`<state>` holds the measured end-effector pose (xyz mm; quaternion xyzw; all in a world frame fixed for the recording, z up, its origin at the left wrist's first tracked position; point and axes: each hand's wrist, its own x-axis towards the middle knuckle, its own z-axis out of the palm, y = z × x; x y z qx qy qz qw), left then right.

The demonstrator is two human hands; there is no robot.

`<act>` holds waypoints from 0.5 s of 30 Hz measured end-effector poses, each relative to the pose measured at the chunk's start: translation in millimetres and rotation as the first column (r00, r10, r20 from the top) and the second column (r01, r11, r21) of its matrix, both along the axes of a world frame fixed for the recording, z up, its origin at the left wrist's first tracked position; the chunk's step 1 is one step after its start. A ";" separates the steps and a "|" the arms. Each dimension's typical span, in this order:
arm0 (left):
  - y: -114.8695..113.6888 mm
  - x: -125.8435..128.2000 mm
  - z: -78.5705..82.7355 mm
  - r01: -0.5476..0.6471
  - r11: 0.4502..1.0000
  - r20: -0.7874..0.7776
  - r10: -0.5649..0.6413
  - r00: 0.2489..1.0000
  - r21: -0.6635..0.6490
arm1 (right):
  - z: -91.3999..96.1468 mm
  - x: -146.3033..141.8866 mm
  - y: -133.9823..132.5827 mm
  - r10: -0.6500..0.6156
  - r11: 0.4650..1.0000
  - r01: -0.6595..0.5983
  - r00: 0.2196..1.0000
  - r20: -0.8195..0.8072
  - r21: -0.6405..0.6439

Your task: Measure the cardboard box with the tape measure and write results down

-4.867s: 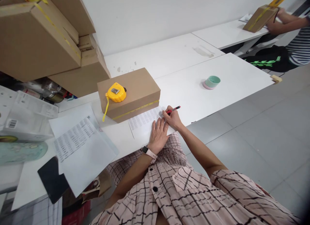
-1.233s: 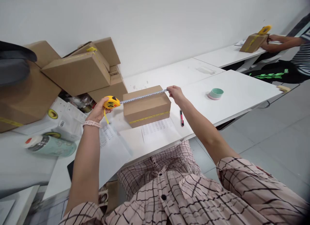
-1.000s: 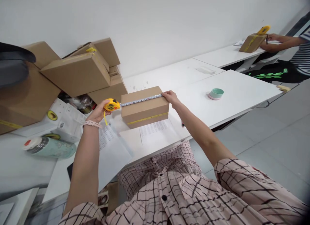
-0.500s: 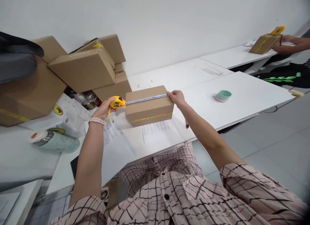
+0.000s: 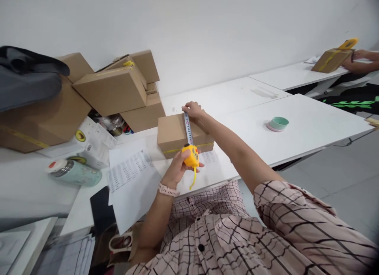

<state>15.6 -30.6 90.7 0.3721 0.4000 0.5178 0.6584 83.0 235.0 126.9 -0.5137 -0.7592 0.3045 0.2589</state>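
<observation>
A closed cardboard box [image 5: 171, 129] with yellow tape along its front side rests on the white table. In front of it, my left hand [image 5: 177, 166] grips a yellow tape measure [image 5: 192, 156], whose yellow wrist strap dangles down. The pulled-out metal blade [image 5: 187, 127] runs across the short way of the box top, from the case at the front edge to the back edge. There my right hand [image 5: 194, 109] pinches the blade's end, fingertips at the box's far edge. Printed sheets lie partly under the box.
Printed papers [image 5: 133, 180] and a black flat item [image 5: 102, 210] lie to the left, near a mint bottle [image 5: 75, 172]. Stacked cardboard boxes [image 5: 112, 89] stand behind. A green bowl [image 5: 278, 123] sits right. Farther right, another person's hands are at a taped box [image 5: 331, 61].
The tape measure has turned from lying along the box's length to lying across its width. My left hand came round to the front; my right hand moved left to the back edge.
</observation>
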 end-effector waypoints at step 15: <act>7.6 15.4 -1.9 -0.072 0.995 -0.016 0.071 0.997 -0.062 | -8.1 -1.9 -1.3 0.049 0.997 -0.054 0.994 0.102 0.052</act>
